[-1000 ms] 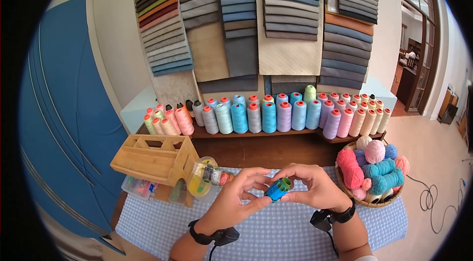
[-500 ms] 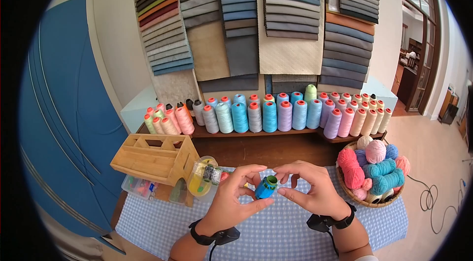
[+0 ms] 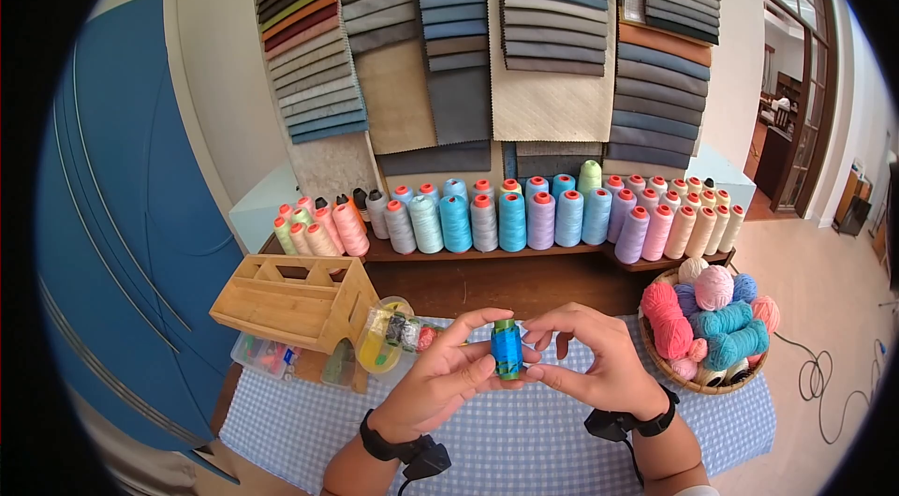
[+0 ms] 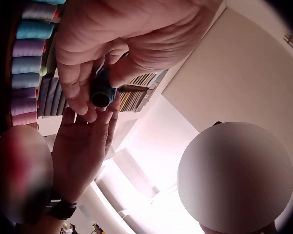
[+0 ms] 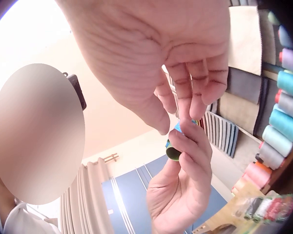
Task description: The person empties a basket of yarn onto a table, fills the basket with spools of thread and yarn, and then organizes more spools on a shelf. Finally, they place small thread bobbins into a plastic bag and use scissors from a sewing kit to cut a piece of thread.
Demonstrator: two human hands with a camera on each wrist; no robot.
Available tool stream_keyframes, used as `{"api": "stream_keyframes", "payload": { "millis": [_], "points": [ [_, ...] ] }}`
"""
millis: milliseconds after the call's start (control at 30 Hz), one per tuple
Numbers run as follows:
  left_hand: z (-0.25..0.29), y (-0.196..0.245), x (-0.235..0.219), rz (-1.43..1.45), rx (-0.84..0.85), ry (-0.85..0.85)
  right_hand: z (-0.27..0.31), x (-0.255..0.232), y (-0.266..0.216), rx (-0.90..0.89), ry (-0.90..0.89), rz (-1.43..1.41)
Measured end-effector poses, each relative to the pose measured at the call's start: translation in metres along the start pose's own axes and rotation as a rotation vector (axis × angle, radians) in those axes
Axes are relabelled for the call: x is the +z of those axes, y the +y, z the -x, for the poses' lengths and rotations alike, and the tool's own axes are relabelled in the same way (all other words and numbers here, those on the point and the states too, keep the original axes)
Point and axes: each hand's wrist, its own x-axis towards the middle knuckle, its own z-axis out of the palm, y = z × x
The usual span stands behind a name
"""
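Note:
A small green spool [image 3: 507, 344] wound with bright blue thread stands nearly upright between the hands, above the checked cloth. My left hand [image 3: 438, 376] holds it, thumb across the front and index finger at its top end. On the other side, my right hand [image 3: 592, 354] has its thumb and fingers spread apart, their tips right at the spool's edge. The left wrist view shows the hollow round end of the spool [image 4: 101, 97] beneath the left fingers. In the right wrist view, the left hand [image 5: 183, 187] curls round the spool, partly hiding it.
A blue-white checked cloth [image 3: 524, 444] covers the table. Left stands a wooden organizer [image 3: 290, 304], beside clear containers [image 3: 382, 346] of small items. Right is a wicker basket [image 3: 698, 386] of yarn. Several thread cones [image 3: 511, 222] line the back shelf, under hanging fabric swatches [image 3: 552, 107].
The spool moved slightly left and turned from tilted, open end up, to nearly upright with its blue side facing me. The right fingertips came off it as the left hand kept hold.

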Motion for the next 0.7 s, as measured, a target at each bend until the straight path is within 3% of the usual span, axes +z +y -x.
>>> {"api": "stream_keyframes", "payload": {
  "millis": [267, 367, 700],
  "points": [
    [-0.0009, 0.0001, 0.0036, 0.041, -0.007, 0.018, 0.0006, 0.0, -0.0027, -0.037, -0.036, 0.04],
    [-0.0014, -0.0027, -0.0004, 0.068, -0.003, -0.046, 0.0001, 0.0028, -0.0032, -0.062, -0.02, 0.056],
    [-0.0002, -0.0035, 0.0073, -0.018, -0.006, 0.076, -0.0006, 0.004, -0.0037, -0.051, -0.079, 0.019]
  ]
}}
